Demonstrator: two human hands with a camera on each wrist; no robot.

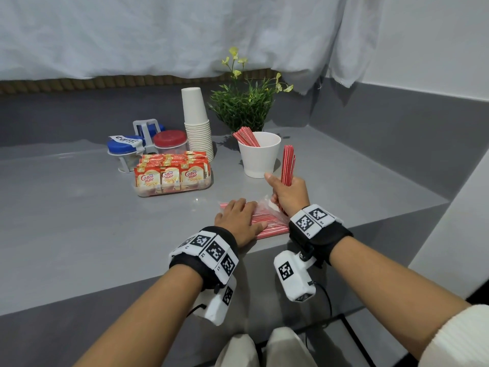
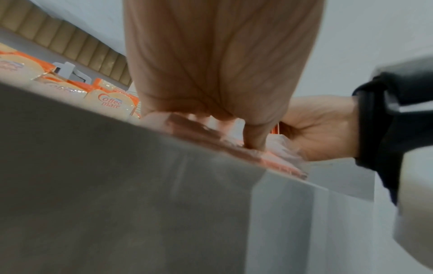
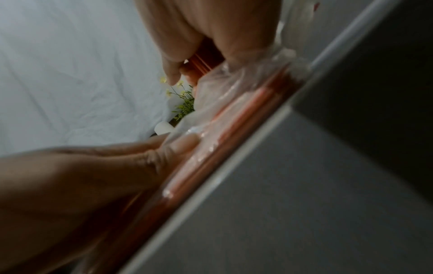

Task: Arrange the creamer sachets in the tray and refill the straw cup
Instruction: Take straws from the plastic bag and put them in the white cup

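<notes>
A clear plastic pack of red straws (image 1: 267,223) lies near the counter's front edge. My left hand (image 1: 238,217) presses flat on it, fingers straight. My right hand (image 1: 287,193) grips a bundle of red straws (image 1: 288,164) held upright just right of the white straw cup (image 1: 260,157), which holds several red straws leaning left. The clear tray (image 1: 174,188) of orange Coffee mate sachets (image 1: 169,174) stands left of the cup, sachets upright in rows. The right wrist view shows the fingers around the bundle (image 3: 203,63) above the pack (image 3: 234,118).
Behind the tray stand a rack of jars with blue and red lids (image 1: 148,144) and a stack of white paper cups (image 1: 197,120). A potted green plant (image 1: 244,102) sits behind the straw cup. A grey wall ledge rises on the right.
</notes>
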